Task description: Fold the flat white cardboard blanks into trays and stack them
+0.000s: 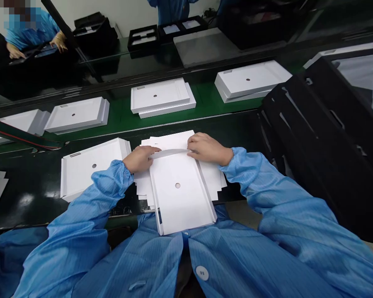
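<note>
A white cardboard tray (183,203) with a round hole in its middle lies in front of me, its near end against my blue coat. Its long sides are folded up, and the far flap (170,153) stands partly raised. My left hand (139,159) pinches the left end of that flap between thumb and fingers. At the right end, my right hand (207,148) has its fingers closed on the flap, with the fingertips partly hidden. Beneath the tray, flat white cardboard sheets (209,178) are stacked unevenly on the dark table.
Folded white trays (91,167) sit left of my hands. More stacked trays (161,97) line the green conveyor (118,111) beyond. Black cases (313,136) block the right side. Across the line, a person's hands (59,41) work over dark items at upper left.
</note>
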`<move>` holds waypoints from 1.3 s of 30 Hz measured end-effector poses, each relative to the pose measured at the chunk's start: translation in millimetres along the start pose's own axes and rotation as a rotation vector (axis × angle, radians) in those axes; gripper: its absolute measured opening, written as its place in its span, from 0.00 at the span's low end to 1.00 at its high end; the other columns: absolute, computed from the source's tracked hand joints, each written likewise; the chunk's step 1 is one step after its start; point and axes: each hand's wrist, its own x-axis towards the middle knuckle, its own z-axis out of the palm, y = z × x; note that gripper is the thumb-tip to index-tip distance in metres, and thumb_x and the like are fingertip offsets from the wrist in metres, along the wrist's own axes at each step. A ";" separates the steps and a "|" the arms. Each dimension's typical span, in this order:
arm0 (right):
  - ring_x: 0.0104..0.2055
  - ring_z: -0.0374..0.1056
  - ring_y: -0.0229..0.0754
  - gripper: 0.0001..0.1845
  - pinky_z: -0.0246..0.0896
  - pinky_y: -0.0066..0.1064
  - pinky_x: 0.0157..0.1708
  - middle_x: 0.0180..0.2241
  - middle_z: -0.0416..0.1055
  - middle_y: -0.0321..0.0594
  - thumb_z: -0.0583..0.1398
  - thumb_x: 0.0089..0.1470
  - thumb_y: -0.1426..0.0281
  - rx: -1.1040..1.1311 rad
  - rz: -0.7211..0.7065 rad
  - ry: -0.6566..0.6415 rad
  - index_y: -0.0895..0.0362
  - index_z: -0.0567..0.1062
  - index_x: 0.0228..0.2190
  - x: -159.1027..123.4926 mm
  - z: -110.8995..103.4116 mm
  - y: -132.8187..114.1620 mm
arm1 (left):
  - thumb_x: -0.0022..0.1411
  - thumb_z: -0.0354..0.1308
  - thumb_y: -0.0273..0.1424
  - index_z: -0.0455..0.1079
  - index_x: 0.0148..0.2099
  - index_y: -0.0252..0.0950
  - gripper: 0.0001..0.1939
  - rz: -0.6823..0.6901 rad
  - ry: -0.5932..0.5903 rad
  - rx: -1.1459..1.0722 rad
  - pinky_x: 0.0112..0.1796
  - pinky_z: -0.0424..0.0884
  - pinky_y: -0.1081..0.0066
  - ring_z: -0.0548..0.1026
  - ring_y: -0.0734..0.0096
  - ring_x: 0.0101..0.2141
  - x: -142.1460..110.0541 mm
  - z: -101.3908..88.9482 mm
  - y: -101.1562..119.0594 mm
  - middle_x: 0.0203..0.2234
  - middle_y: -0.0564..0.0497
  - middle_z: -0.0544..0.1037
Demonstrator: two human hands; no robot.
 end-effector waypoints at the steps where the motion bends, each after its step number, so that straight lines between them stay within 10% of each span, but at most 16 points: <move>1: 0.51 0.64 0.56 0.12 0.56 0.46 0.52 0.46 0.74 0.51 0.61 0.60 0.62 -0.082 -0.034 -0.029 0.58 0.80 0.35 -3.1 -1.0 -6.0 | 0.59 0.52 0.27 0.75 0.57 0.40 0.24 0.020 -0.016 0.034 0.53 0.67 0.62 0.75 0.60 0.48 -3.3 3.6 2.1 0.45 0.47 0.80; 9: 0.49 0.64 0.57 0.20 0.55 0.45 0.49 0.42 0.75 0.53 0.60 0.62 0.56 -0.223 -0.163 -0.176 0.60 0.82 0.33 -12.2 6.8 -29.2 | 0.67 0.52 0.47 0.75 0.57 0.37 0.26 0.037 -0.080 0.308 0.50 0.63 0.52 0.70 0.48 0.50 -25.5 35.1 28.3 0.49 0.37 0.73; 15: 0.46 0.65 0.54 0.26 0.56 0.41 0.46 0.45 0.73 0.52 0.59 0.63 0.54 -0.187 -0.095 -0.142 0.62 0.75 0.51 -7.1 20.7 -31.6 | 0.69 0.53 0.44 0.77 0.50 0.34 0.22 0.042 -0.100 0.268 0.50 0.66 0.55 0.71 0.52 0.47 -17.8 34.2 39.5 0.46 0.38 0.73; 25: 0.47 0.66 0.53 0.22 0.57 0.40 0.45 0.46 0.72 0.53 0.60 0.63 0.55 -0.187 -0.081 -0.187 0.61 0.78 0.46 6.7 26.1 -37.8 | 0.68 0.54 0.47 0.67 0.64 0.37 0.29 -0.007 -0.046 0.095 0.47 0.70 0.62 0.74 0.58 0.45 -3.8 44.9 26.8 0.45 0.42 0.74; 39: 0.47 0.67 0.51 0.19 0.59 0.41 0.47 0.42 0.74 0.52 0.51 0.69 0.67 -0.270 -0.199 -0.162 0.63 0.78 0.44 16.1 28.6 -46.4 | 0.65 0.54 0.33 0.76 0.49 0.33 0.16 0.045 -0.021 0.259 0.45 0.71 0.58 0.75 0.55 0.42 6.4 39.2 47.4 0.42 0.40 0.75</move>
